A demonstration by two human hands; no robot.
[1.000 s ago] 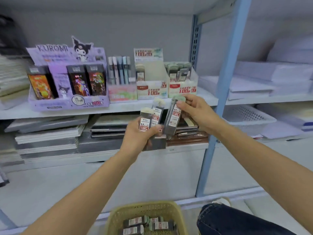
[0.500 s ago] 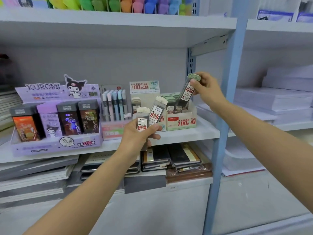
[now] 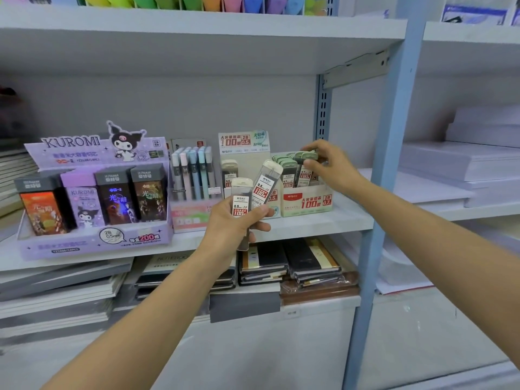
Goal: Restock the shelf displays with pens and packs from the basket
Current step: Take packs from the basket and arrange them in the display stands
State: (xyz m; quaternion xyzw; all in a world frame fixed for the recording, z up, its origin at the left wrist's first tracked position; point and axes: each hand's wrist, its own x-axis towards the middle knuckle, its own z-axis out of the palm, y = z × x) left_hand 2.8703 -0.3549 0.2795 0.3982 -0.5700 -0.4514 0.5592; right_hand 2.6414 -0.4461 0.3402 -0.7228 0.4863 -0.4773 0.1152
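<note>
My left hand (image 3: 235, 223) grips two cream-capped 0.5 lead packs (image 3: 254, 192) upright in front of the middle shelf. My right hand (image 3: 326, 164) reaches into the 0.7 display box (image 3: 306, 201) and pinches a green-capped lead pack (image 3: 305, 164) standing among several like it. To the left of that box stands the 0.5 display box (image 3: 244, 153) with one cream-capped pack in it. The basket is out of view.
A purple Kuromi display (image 3: 92, 192) and a pink box of pastel pens (image 3: 194, 178) stand on the same shelf (image 3: 323, 220). Notebooks (image 3: 281, 263) are stacked on the shelf below. A blue upright post (image 3: 385, 178) rises at my right forearm, with paper stacks (image 3: 464, 164) beyond it.
My right hand moved the green-capped pack from near my left hand up and then down into the 0.7 box. The view tilted up and the basket left the frame.
</note>
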